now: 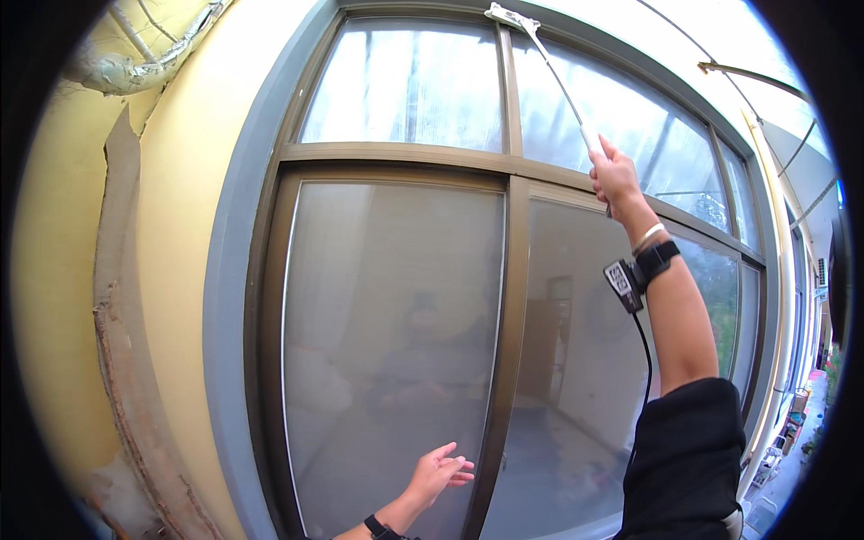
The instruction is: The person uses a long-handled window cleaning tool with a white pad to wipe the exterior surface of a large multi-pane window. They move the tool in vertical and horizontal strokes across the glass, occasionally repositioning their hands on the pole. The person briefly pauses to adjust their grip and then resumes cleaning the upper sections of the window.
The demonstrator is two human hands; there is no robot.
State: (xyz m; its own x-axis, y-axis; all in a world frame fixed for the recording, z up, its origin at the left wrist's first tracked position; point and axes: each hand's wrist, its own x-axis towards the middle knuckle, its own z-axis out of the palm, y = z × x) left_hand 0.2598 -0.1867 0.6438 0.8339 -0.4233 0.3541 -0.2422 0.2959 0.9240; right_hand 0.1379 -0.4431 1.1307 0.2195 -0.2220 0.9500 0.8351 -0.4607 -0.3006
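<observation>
My right hand (pixel 615 174) is raised and wrapped around the white grip of a long-handled window squeegee (pixel 560 81). The tool's white head (pixel 514 17) is up at the top of the window frame, by the upright bar between two upper panes; whether it touches is hard to tell. Streaks mark the upper left pane (pixel 405 88) and the upper right pane (pixel 607 108). Low in the view, my left hand (pixel 440 472) holds nothing, fingers apart, in front of the lower left glass panel (pixel 391 304). Contact with that panel cannot be made out.
Brown metal framing (pixel 514 270) divides the panels, inside a grey surround (pixel 236 270). Yellow wall (pixel 179 236) with a peeling brown strip (pixel 121 236) stands left, below a foil-wrapped pipe (pixel 128 73). A black cable (pixel 649 358) hangs from the device (pixel 622 285) on my right wrist.
</observation>
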